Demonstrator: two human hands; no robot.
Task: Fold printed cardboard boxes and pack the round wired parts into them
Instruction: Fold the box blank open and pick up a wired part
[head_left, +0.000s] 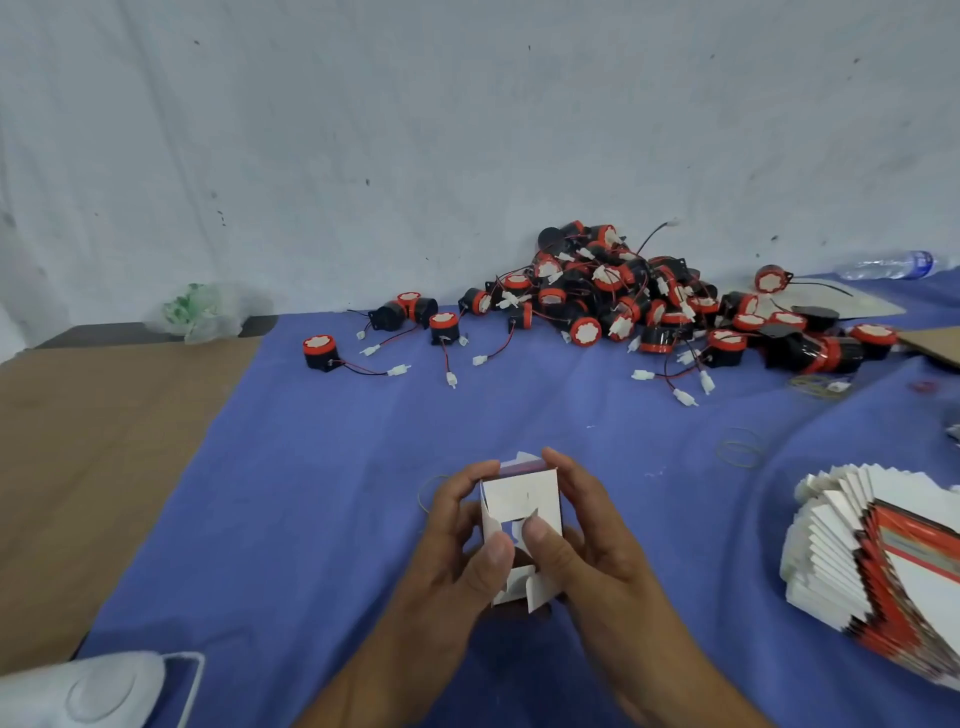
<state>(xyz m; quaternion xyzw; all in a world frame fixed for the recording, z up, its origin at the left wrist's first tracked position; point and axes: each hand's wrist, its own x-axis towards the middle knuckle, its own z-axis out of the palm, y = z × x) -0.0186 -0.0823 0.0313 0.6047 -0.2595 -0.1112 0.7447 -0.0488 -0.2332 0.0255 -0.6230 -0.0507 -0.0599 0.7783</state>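
Two hands (524, 551) on one folded box (521, 525); one fanned stack of flat boxes (872, 561), too many to count; one heap of round wired parts (623, 296), dozens, five loose beside it; one water bottle (888, 265); one plastic bag (208, 312).

A pale, speckled wall (363, 130) rises behind the table. A blue cloth (322, 467) covers most of it, leaving bare brown tabletop (93, 441) along the left edge.
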